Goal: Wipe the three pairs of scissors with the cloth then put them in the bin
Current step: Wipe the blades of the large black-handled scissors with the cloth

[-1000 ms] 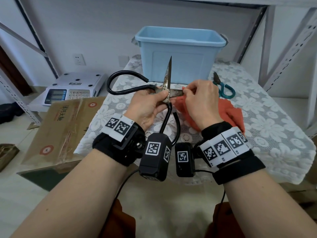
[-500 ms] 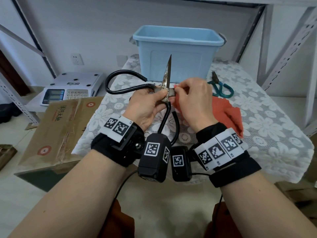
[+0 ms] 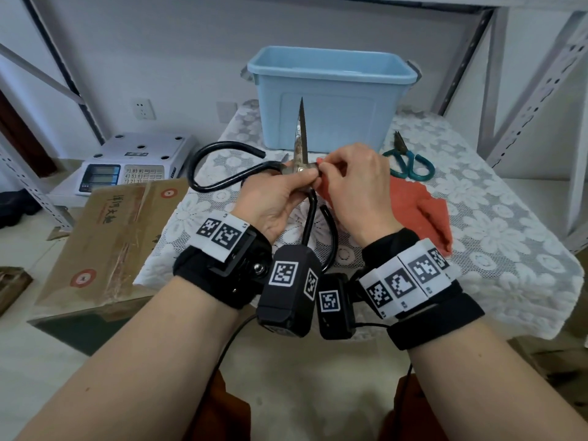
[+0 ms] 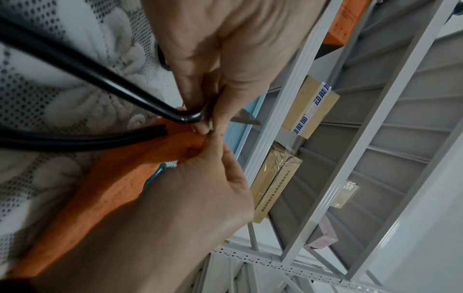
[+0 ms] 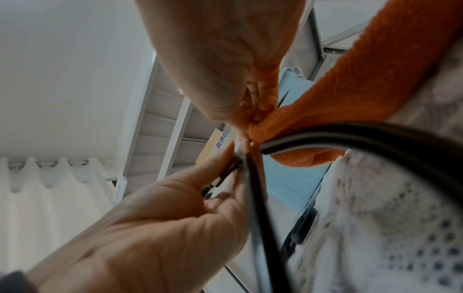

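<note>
The left hand pinches the big black-handled scissors at the pivot, one blade upright. Just right, right hand fingers pinch the orange cloth around the other blade; blue bin beyond.

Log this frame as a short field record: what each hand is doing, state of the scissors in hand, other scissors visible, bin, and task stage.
left hand: grips the large black-handled scissors near the pivot
right hand: pinches the orange cloth around one blade at the pivot
scissors state: spread open, free blade pointing up
other scissors: teal-handled scissors lying on the lace tablecloth; third pair not identifiable
blue bin: behind the hands, contents hidden
stage: wiping, nothing visibly binned
</note>
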